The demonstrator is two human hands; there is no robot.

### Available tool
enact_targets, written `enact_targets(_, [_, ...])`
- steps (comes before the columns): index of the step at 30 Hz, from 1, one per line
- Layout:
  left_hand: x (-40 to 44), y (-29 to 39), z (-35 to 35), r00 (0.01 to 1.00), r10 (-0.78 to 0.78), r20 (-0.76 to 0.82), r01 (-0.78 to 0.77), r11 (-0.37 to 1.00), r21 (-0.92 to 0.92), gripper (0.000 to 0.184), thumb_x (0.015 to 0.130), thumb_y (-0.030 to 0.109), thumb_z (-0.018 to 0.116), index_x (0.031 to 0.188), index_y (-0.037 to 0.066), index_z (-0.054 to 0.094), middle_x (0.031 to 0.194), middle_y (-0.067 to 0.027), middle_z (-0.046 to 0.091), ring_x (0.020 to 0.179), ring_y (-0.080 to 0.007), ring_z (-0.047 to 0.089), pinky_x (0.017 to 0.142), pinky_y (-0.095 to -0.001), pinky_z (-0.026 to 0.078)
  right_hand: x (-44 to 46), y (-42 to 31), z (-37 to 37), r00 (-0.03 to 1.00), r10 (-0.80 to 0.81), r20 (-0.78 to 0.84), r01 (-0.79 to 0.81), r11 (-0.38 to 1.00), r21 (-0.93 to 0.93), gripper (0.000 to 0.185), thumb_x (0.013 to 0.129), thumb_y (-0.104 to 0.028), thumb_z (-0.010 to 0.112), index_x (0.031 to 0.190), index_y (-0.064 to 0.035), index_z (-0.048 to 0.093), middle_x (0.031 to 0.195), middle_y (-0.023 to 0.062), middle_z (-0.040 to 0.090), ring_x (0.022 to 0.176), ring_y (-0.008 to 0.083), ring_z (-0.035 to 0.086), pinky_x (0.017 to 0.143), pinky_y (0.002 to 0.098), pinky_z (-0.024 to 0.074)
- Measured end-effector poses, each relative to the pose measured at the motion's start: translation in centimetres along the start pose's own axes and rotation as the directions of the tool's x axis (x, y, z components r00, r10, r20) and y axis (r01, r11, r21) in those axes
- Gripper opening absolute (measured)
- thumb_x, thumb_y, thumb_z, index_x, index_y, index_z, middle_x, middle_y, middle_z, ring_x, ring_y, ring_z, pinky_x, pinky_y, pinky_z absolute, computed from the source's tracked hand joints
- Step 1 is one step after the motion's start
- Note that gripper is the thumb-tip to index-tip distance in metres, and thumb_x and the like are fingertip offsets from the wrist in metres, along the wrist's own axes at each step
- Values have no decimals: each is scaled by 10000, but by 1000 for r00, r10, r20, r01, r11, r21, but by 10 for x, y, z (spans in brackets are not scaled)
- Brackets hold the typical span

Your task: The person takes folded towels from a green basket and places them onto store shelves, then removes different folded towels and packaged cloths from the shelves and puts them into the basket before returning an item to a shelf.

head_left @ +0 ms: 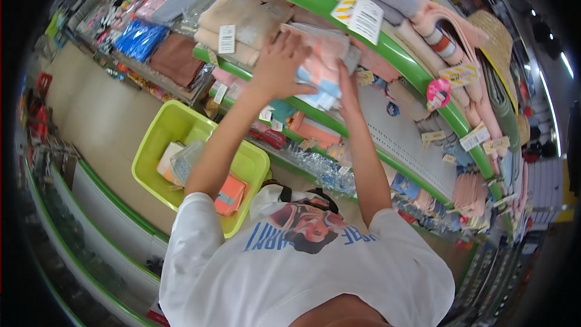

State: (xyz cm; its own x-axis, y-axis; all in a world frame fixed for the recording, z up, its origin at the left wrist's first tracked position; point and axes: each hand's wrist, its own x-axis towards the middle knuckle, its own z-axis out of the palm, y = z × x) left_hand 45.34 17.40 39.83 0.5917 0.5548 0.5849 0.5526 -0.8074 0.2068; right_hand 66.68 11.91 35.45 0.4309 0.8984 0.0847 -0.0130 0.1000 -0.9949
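by the shelf's front edge, the left hand hides part of the folded cloths, its forearm part of the bin, and the yellow-striped tag's print is unreadably small.

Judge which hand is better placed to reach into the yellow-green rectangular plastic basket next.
Probably the left hand: the yellow-green rectangular plastic basket sits on that side, partly hidden by the left arm. The right hand is farther across, against the edge of a folded pink-and-blue bundle, apparently fabric.
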Motion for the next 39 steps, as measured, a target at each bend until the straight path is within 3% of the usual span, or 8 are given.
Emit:
enact_targets(7, [30, -10, -10, 945, 109, 310, -99, 994, -46, 861, 643, 504, 757, 1397, 188, 484, 1463, -133, 420, 1352, -411, 347, 1108, -563, 219, 9, -40, -7, 807, -582, -101, 297, 548, -782, 547, 832, -298, 679, 1270, -22, 502, 1280, 249, 514, 1179, 398, 471, 994, 422, 378])
enact_targets(13, [23, -4, -7, 963, 250, 103, -247, 968, -45, 942, 666, 545, 749, 1446, 156, 393, 1447, -185, 405, 1320, -476, 351, 1084, -589, 274, 74, -58, 5, 954, -123, 273, 291, 598, -747, 340, 887, -222, 607, 1190, -68, 615, 1190, 182, 617, 1082, 341, 577, 929, 430, 440])
enact_targets(16, [22, -8, 2, 989, 141, -35, -144, 975, -169, 951, 662, 570, 742, 1416, 100, 403, 1388, -222, 435, 1294, -495, 361, 1070, -580, 298, 127, 6, -11, 839, -474, 267, 526, 578, -624, 440, 906, -391, 586, 1194, -61, 629, 1125, 179, 661, 1064, 329, 612, 922, 373, 466])
enact_targets(25, [10, 24, -15, 974, 220, 59, -223, 974, 51, 955, 646, 533, 758, 1401, 84, 383, 1381, -207, 413, 1277, -462, 379, 1041, -559, 325, 31, -33, -32, 877, -474, -74, 266, 608, -748, 465, 926, -377, 544, 1227, -23, 562, 1228, 230, 575, 1138, 384, 533, 970, 450, 405])
enact_targets(28, [1, 38, -10, 974, 190, 127, -211, 961, 179, 946, 629, 473, 784, 1409, 122, 380, 1349, -179, 439, 1260, -428, 405, 1018, -564, 336, 10, 15, -39, 981, 188, -43, -190, 980, -60, 625, 940, -490, 478, 1280, 35, 497, 1277, 286, 527, 1165, 414, 517, 999, 458, 382])
enact_targets(30, [7, 25, 9, 971, 200, 133, -231, 929, 288, 956, 603, 442, 804, 1412, 154, 386, 1320, -165, 457, 1243, -404, 426, 1000, -563, 347, 9, 30, -33, 936, 344, -77, -351, 892, -285, 806, 930, -601, 385, 1361, 80, 393, 1368, 333, 431, 1276, 452, 411, 1075, 464, 306])
enact_targets(34, [31, 23, -6, 989, 64, 131, -75, 994, 85, 905, 616, 440, 790, 1397, 188, 410, 1279, -125, 487, 1173, -368, 478, 923, -515, 394, -7, 44, 21, 931, 294, -215, -307, 951, -27, 869, 911, -638, 340, 1402, 80, 333, 1465, 333, 285, 1361, 517, 220, 1135, 503, 188])
enact_targets(39, [34, 36, 15, 973, 139, 185, -189, 938, 292, 1042, 504, 612, 804, 1385, 197, 435, 1279, -131, 473, 1205, -371, 442, 865, -535, 402, -15, 16, -11, 949, 262, -175, -308, 889, -339, 819, 898, -622, 388, 1347, 63, 401, 1360, 370, 367, 1318, 535, 273, 1101, 520, 235])
